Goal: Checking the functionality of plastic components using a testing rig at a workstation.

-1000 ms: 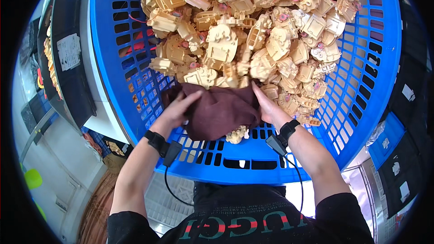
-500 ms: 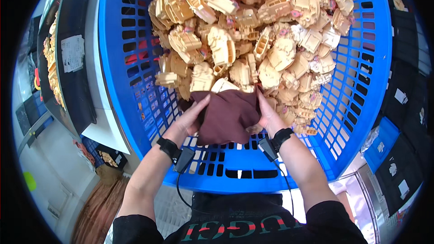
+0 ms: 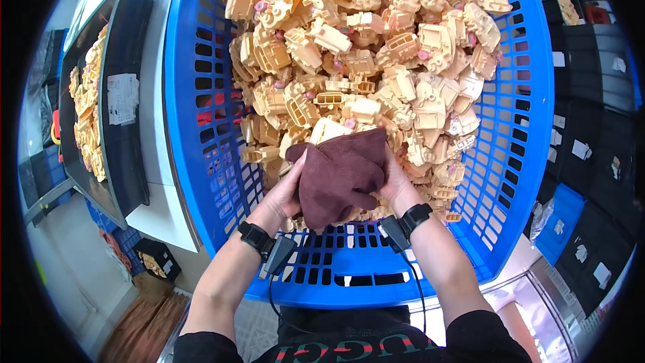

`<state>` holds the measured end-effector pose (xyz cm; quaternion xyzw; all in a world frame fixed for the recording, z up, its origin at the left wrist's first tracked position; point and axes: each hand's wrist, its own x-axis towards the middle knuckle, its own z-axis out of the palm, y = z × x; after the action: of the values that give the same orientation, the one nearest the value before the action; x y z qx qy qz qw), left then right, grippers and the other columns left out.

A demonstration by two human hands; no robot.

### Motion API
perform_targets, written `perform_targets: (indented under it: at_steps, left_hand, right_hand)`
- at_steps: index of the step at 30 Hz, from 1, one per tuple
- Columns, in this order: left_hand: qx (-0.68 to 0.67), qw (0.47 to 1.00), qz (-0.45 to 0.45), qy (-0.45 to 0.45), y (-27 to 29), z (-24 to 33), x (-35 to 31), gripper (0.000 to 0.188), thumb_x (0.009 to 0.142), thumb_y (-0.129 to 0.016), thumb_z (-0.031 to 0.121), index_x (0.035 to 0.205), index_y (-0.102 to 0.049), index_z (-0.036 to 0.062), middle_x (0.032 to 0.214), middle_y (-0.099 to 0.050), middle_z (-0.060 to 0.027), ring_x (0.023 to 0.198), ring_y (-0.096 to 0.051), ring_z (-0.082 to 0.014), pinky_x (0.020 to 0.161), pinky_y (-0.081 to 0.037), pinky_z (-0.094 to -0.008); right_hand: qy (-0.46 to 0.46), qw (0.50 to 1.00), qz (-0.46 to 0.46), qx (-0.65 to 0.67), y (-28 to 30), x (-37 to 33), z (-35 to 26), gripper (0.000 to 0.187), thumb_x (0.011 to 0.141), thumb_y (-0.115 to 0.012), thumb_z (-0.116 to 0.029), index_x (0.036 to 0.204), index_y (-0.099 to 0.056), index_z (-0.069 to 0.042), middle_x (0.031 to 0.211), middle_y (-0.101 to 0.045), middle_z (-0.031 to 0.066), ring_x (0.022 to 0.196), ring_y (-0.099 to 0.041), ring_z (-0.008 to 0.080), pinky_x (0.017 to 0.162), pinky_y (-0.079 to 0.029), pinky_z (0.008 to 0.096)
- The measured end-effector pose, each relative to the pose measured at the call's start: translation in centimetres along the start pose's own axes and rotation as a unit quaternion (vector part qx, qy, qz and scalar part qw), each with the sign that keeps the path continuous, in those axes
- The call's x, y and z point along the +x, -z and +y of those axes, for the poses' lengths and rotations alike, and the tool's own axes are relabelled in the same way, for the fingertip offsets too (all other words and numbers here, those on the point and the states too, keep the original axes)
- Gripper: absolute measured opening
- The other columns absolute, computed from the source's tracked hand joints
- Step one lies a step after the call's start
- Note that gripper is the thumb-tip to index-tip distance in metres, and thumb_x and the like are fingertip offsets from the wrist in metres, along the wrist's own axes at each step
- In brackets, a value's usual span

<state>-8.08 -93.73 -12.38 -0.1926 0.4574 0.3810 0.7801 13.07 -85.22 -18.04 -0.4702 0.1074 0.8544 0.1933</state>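
Note:
A dark brown cloth (image 3: pixel 342 178) is bunched between my two hands at the near end of a blue slatted basket (image 3: pixel 173 94). My left hand (image 3: pixel 287 193) grips its left side, and my right hand (image 3: pixel 398 180) grips its right side; the cloth hides most of the fingers. Just past the cloth's far edge shows a cream plastic part (image 3: pixel 330 130); whether it is inside the cloth or lying behind it, I cannot tell. Beyond and beneath is a heap of cream moulded plastic parts (image 3: pixel 403 47), several with small pink pieces.
On the left, a black tray (image 3: pixel 125 154) of similar parts rests on a white surface (image 3: pixel 161 218). Dark bins (image 3: pixel 584 195) with white labels line the right, beside a blue bin (image 3: pixel 563 225). Black wrist straps (image 3: pixel 255 236) carry small boxes with cables.
The whole view has shifted, with the basket appearing slightly lower and further right at its left wall. The cloth's folds have changed shape while both hands keep hold of it.

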Motion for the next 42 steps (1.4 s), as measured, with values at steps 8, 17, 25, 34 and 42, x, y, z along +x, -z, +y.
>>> perform_targets:
  at_steps: [8, 17, 25, 34, 42]
  left_hand:
    - [0.003, 0.995, -0.067, -0.078, -8.1, 6.4, -0.5, 0.069, 0.090, -0.051, 0.058, 0.141, -0.039, 0.0114, 0.141, -0.044, -0.0107, 0.127, -0.045, -0.0251, 0.107, -0.036, -0.0416]
    - [0.090, 0.969, -0.162, -0.166, -20.2, 15.6, -0.6, 0.058, 0.094, -0.049, 0.052, 0.134, -0.047, 0.0093, 0.135, -0.051, -0.0097, 0.121, -0.052, -0.0230, 0.102, -0.043, -0.0410]
    - [0.098, 0.948, -0.151, -0.264, -29.8, 17.6, 0.4, 0.036, 0.102, -0.035, 0.036, 0.122, -0.049, 0.0093, 0.113, -0.059, -0.0075, 0.093, -0.062, -0.0188, 0.079, -0.056, -0.0336]
    - [0.257, 0.862, -0.071, -0.431, -25.2, 10.4, -7.6, 0.052, 0.099, -0.043, 0.043, 0.138, -0.036, 0.0106, 0.128, -0.052, -0.0065, 0.110, -0.055, -0.0196, 0.084, -0.050, -0.0367]
    - [0.480, 0.858, -0.082, -0.165, -15.4, 1.5, -17.2, 0.047, 0.102, -0.039, 0.023, 0.144, -0.029, 0.0029, 0.133, -0.046, -0.0080, 0.113, -0.049, -0.0143, 0.095, -0.043, -0.0278]
  right_hand:
    - [0.148, 0.986, -0.072, 0.021, -9.4, -3.6, -5.3, 0.050, 0.099, -0.040, -0.042, 0.136, -0.045, -0.009, 0.136, -0.050, 0.0091, 0.124, -0.048, 0.0245, 0.106, -0.039, 0.0386]
    - [0.323, 0.927, -0.158, -0.110, -21.9, -8.0, -16.5, 0.057, 0.097, -0.038, -0.051, 0.132, -0.050, -0.007, 0.127, -0.057, 0.0118, 0.115, -0.056, 0.0244, 0.099, -0.046, 0.0356]
    - [0.376, 0.909, -0.030, -0.176, -22.8, -10.3, -27.3, 0.066, 0.099, -0.021, -0.053, 0.138, -0.041, -0.004, 0.136, -0.050, 0.0129, 0.124, -0.049, 0.0294, 0.104, -0.039, 0.0428]
    - [0.632, 0.760, 0.056, -0.140, -15.7, -17.6, -26.4, 0.048, 0.102, -0.035, -0.040, 0.130, -0.045, -0.003, 0.124, -0.056, 0.0126, 0.114, -0.056, 0.0261, 0.097, -0.047, 0.0419]
    - [0.514, 0.656, 0.228, -0.504, -3.8, -33.1, -15.6, 0.038, 0.102, -0.040, -0.034, 0.112, -0.057, -0.002, 0.107, -0.062, 0.0067, 0.097, -0.061, 0.0164, 0.081, -0.050, 0.0324]
